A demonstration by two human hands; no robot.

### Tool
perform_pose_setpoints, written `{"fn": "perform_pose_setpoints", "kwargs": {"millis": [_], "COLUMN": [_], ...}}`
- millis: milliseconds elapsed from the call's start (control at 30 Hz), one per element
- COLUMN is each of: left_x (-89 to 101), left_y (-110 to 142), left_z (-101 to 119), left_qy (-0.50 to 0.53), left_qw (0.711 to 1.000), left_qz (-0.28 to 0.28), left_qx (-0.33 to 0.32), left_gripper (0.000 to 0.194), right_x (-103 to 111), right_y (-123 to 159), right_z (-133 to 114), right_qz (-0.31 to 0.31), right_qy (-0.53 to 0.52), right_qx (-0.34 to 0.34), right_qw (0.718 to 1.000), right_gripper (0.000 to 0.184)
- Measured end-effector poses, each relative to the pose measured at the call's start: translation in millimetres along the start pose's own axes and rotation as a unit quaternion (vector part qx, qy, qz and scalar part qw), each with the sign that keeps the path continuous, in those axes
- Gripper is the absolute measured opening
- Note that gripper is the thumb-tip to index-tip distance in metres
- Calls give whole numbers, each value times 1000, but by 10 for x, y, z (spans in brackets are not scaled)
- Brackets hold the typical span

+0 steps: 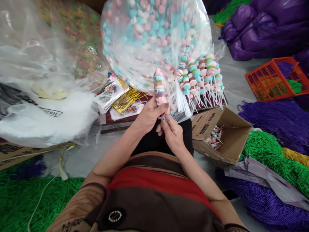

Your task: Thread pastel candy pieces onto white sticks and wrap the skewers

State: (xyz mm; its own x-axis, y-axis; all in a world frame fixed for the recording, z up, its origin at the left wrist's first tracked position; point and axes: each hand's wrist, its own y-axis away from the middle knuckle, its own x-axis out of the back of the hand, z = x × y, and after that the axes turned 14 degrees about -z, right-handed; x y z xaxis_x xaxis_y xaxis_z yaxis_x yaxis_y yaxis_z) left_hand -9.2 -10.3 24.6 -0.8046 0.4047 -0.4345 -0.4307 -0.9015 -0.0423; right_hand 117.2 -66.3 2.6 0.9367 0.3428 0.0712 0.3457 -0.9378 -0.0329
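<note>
Item under inspection: one wrapped candy skewer (158,82), upright in front of me, above my lap and just in front of the desk (114,127). Pink, blue and white sweets show through the clear film.

Fingers, left: my left hand (151,114) is closed around the lower part of the skewer, thumb across the front. Fingers, right: my right hand (173,131) is drawn to a pinch at the bottom end, just below the left thumb. I cannot tell whether a tie is caught in that pinch; the fingertips hide it.

Assessment: I judge the step in hand to be gathering and closing the film at the base. To do it well, the left grip should be firm enough to stop the skewer turning, yet light enough not to dent the sweets, which I expect to be soft. The right fingertips should gather the film evenly around the stick and work tight under the lowest sweet, since slack there could let the stack slide. Any twist should run in one direction, with the printing kept outward and unwrinkled.

Surroundings: gold twist ties (125,101) lie in a loose heap beside printed wrappers (112,93), both within easy reach of the left hand. White sticks (181,103) lie to the right, next to the unwrapped skewers (201,74). A cardboard box (231,135) stands open at my right, small sweets on sticks inside.
</note>
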Motion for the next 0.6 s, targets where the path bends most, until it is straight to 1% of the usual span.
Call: {"fn": "perform_pose_setpoints", "kwargs": {"millis": [100, 200, 267, 333, 367, 400, 433, 467, 500, 533, 567, 600], "left_x": [-63, -47, 6, 69, 93, 109, 113, 106, 90, 67, 43, 20], "left_y": [52, 91, 105, 122, 136, 155, 177, 203, 230, 256, 281, 302], "left_z": [-45, -64, -68, -64, -59, -52, -43, -35, -28, -23, -22, -25], "left_qy": [18, 22, 12, -15, -32, -48, -65, -79, -92, -103, -113, -123], "left_qw": [999, 998, 998, 999, 999, 998, 997, 995, 991, 988, 984, 981], "left_qz": [-1, -10, -14, -14, -17, -26, -41, -60, -80, -99, -112, -122], "left_qx": [31, 55, 54, 31, 20, 14, 19, 33, 51, 66, 77, 84], "left_gripper": [54, 58, 59, 58, 58, 58, 59, 60, 61, 61, 62, 63], "right_x": [-44, -42, 49, 220, 320, 418, 503, 568, 610, 627, 623, 605], "right_y": [-8, -20, -18, -9, -8, -12, -26, -50, -85, -128, -178, -227], "right_z": [41, 48, -2, -101, -163, -228, -293, -354, -406, -449, -480, -501], "right_qz": [6, 5, -35, -87, -90, -57, 0, 55, 93, 108, 101, 81], "right_qy": [28, 76, 124, 188, 216, 228, 223, 205, 181, 159, 143, 132], "right_qx": [9, 11, 22, 35, 39, 41, 51, 72, 99, 129, 155, 174], "right_qw": [1000, 997, 991, 978, 971, 971, 974, 975, 974, 973, 972, 972], "right_gripper": [28, 31, 30, 27, 25, 24, 23, 21, 22, 28, 36, 43]}}
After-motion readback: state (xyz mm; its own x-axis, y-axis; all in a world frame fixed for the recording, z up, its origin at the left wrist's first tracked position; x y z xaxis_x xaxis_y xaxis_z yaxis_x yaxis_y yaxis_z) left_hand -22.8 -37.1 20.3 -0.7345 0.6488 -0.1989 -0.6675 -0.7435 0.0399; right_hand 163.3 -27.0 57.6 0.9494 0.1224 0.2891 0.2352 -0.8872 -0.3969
